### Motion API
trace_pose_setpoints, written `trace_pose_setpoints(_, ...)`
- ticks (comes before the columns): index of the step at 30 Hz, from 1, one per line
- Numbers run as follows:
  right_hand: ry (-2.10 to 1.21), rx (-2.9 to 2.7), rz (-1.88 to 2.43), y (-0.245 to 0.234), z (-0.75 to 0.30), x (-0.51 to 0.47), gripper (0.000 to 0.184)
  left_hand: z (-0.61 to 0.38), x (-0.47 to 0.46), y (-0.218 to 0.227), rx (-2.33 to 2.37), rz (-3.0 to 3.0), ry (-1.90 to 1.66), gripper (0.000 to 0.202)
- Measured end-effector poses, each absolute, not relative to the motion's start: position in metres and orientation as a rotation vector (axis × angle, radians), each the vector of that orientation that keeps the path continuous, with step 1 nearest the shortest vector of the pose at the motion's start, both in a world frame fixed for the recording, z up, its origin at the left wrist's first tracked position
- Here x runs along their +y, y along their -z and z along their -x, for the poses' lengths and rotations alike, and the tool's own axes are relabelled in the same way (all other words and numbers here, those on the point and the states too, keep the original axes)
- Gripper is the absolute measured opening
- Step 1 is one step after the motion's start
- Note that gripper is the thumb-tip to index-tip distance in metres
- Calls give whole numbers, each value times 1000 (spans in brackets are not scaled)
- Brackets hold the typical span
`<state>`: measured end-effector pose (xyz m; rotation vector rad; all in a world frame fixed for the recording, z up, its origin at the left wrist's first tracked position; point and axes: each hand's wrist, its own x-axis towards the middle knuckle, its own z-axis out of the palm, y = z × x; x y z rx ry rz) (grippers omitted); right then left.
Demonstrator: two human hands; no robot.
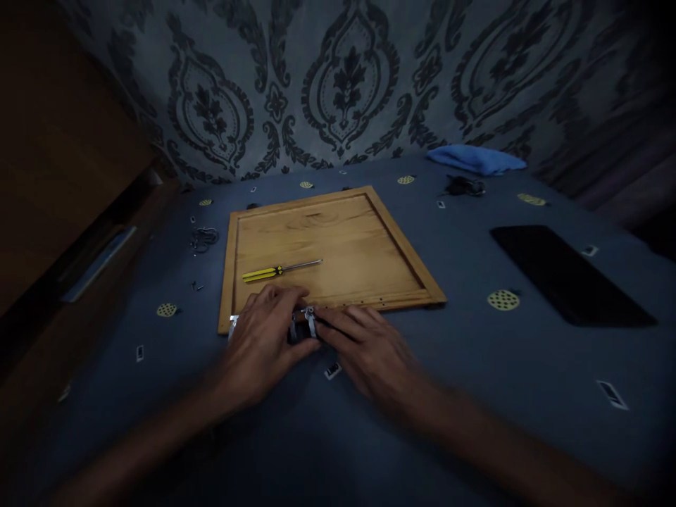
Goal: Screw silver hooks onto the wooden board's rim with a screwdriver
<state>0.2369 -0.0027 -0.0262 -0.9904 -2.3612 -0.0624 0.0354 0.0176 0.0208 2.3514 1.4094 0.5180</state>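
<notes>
A framed wooden panel (pixel 317 225) lies flat on the bed-like blue patterned cloth. At its near edge is a shiny metal fitting (pixel 310 322), which looks like a hinge. My left hand (pixel 267 327) curls round this fitting from the left, thumb below and fingers above. From the right, my right hand (pixel 370 345) reaches in with fingers stretched side by side, their tips against the fitting and panel edge; its thumb is hidden. Another metal piece (pixel 233 325) shows at the panel's near left corner, partly behind my left hand. A yellow-handled screwdriver (pixel 279 270) rests on the panel.
Left of the panel lie a small heap of metal parts (pixel 203 239) and some screws (pixel 196 286). To the right is a dark flat rectangular object (pixel 567 274). A blue cloth (pixel 475 159) and a black bundle (pixel 463 186) lie near the patterned wall (pixel 348 77). Wooden furniture (pixel 68 155) stands at left.
</notes>
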Motion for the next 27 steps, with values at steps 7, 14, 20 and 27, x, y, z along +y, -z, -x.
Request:
trace_pose_setpoints(7, 25, -2394, 1013, 22, -236, -4, 34, -38, 16, -23, 1451, -2342, -483, 52)
trace_pose_setpoints(14, 3, -2401, 995, 21, -237, -3, 34, -37, 19, -21, 1448, -2326, -501, 52)
trace_pose_setpoints(20, -112, -2425, 1010, 20, -240, -4, 39, -36, 20, -21, 1446, -2328, -516, 48)
trace_pose_setpoints(27, -218, -2318, 977, 21, -239, -4, 38, -37, 19, -24, 1428, -2314, -494, 43)
